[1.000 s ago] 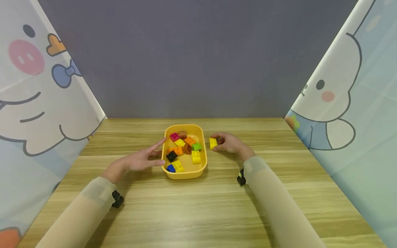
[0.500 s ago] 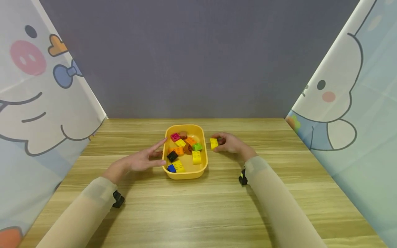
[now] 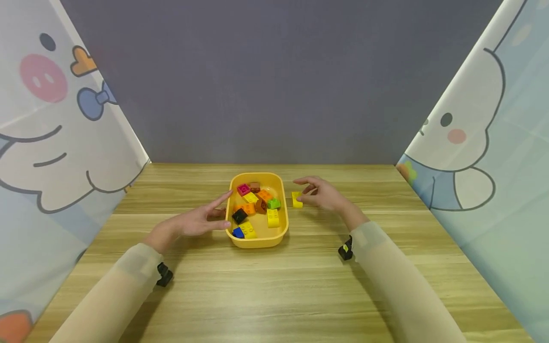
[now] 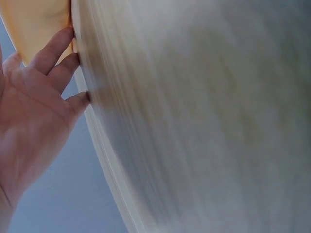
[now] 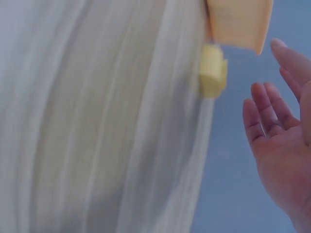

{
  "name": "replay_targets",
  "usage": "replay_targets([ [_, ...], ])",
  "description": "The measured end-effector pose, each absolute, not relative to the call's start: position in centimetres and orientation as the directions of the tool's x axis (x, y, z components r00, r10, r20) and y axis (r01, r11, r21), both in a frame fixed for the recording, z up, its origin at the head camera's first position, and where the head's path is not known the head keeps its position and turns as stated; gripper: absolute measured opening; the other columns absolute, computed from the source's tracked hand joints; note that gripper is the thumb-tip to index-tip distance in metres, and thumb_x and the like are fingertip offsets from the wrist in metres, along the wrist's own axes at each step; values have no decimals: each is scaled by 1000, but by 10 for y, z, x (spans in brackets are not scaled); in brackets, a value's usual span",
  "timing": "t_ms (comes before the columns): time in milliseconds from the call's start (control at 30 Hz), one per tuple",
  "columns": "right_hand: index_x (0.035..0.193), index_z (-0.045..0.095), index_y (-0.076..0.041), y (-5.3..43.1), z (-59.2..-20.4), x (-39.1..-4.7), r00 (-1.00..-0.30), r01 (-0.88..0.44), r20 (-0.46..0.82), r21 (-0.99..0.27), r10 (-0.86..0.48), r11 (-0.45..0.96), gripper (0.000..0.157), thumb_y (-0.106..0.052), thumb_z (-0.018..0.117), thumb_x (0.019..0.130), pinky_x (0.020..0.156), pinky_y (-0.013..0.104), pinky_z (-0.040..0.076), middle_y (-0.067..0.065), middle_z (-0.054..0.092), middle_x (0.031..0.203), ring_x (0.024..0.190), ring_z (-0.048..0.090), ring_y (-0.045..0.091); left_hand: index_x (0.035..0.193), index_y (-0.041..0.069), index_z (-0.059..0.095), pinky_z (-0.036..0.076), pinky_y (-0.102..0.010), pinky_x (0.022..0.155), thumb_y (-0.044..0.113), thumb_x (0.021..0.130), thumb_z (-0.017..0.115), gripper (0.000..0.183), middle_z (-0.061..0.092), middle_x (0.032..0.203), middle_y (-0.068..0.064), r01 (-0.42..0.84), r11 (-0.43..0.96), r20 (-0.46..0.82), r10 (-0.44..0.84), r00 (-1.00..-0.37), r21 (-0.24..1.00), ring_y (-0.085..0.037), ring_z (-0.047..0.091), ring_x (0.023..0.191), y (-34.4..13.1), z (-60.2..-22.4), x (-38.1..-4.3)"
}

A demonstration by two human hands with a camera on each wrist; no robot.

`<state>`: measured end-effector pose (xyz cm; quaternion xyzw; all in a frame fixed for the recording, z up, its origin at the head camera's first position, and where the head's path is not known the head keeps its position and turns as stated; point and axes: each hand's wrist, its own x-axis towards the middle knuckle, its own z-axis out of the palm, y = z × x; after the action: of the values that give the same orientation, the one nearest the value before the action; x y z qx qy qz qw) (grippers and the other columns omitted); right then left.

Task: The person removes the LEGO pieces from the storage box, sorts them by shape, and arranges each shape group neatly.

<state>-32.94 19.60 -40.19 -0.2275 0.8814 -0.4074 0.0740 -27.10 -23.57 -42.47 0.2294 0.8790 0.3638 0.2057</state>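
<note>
A yellow toy building brick point(image 3: 296, 200) rests on the table just right of a yellow-orange plastic box point(image 3: 257, 243). My right hand point(image 3: 324, 194) hovers beside it with fingers loosely bent and spread; in the right wrist view a gap shows between this hand point(image 5: 282, 131) and the brick point(image 5: 211, 72). My left hand point(image 3: 195, 221) rests against the box's left side, thumb and forefinger apart at the rim. The left wrist view shows its fingers extended beside the box wall point(image 4: 36, 22). Inside the box lie several bricks, among them a black one point(image 3: 239, 216) and a green one point(image 3: 273, 203).
The wood-grain table point(image 3: 257, 295) ends at a dark grey panel point(image 3: 274, 85) at the back. Cartoon-printed curtains point(image 3: 98, 143) flank it on both sides. More wood surface stretches in front of the box and to its right.
My right hand has let go of the yellow brick and drawn slightly right and up from it. The brick stays beside the box. My left hand keeps its place at the box.
</note>
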Motion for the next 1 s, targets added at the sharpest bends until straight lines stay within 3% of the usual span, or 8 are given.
replay_targets([
  [267,148,66,-5,163,-389,-313,-810,-485,188,-749,-556,452,51,-15,82,101,106,55,57,24,68,140,121,67,37,177,41,-5,24,-82,126,55,107,68,102,38,172,-32,262,637,-192,552,-811,725,-55,37,160,-235,-423,-270],
  [467,148,65,-4,131,-387,-300,-738,-544,177,-727,-651,420,50,-16,80,102,105,56,57,22,71,131,120,67,37,176,44,-3,24,-80,127,57,106,68,100,41,171,-31,241,643,-202,537,-819,727,-53,39,160,-235,-422,-268],
  [600,148,67,-9,109,-389,-295,-695,-561,134,-716,-707,416,47,-19,79,104,105,56,59,16,72,131,118,67,28,175,48,-4,25,-80,127,58,106,67,99,41,171,-30,227,642,-210,530,-822,732,-52,40,160,-236,-423,-268],
  [833,137,76,-10,80,-395,-292,-594,-563,39,-734,-804,380,32,-18,77,105,99,29,59,9,75,138,107,69,10,176,44,-3,26,-81,126,57,107,66,99,43,170,-30,234,637,-206,538,-817,734,-52,41,159,-236,-424,-267],
  [1000,132,80,-24,73,-400,-288,-598,-572,-39,-678,-800,461,27,-21,76,106,94,28,58,-7,78,131,107,68,5,177,42,-3,26,-82,125,56,108,65,98,42,171,-31,243,640,-205,542,-815,729,-53,40,159,-236,-423,-267],
])
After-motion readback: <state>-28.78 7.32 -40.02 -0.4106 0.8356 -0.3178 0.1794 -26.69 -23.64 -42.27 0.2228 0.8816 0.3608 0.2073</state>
